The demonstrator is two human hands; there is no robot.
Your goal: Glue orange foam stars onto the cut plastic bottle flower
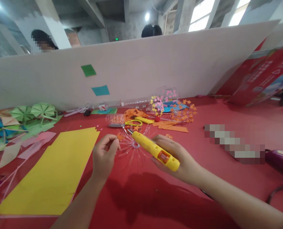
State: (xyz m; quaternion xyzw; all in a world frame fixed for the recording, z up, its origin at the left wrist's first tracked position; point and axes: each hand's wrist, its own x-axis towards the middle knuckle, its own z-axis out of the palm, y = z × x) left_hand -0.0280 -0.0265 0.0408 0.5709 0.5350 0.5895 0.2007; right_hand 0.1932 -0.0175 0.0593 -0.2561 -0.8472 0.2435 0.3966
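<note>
My right hand (173,152) is wrapped around a yellow hot glue gun (153,148), its nozzle pointing up and to the left. Below the nozzle, a clear plastic bottle piece cut into thin spreading strips (136,144) lies on the red table. My left hand (105,156) is closed in a pinch at the left side of these strips; what is between the fingertips is hidden. An orange paper star (120,136) shows just beyond those fingertips. Another orange star (168,136) lies by the strips on the right.
Yellow paper sheets (57,165) lie left, folded green paper (43,109) beyond. Scissors (134,123), a yellow cutter (144,120), a clear bottle piece (115,119) and star-covered plastic (184,111) are behind. A white partition (136,70) closes the back; two people are beyond it.
</note>
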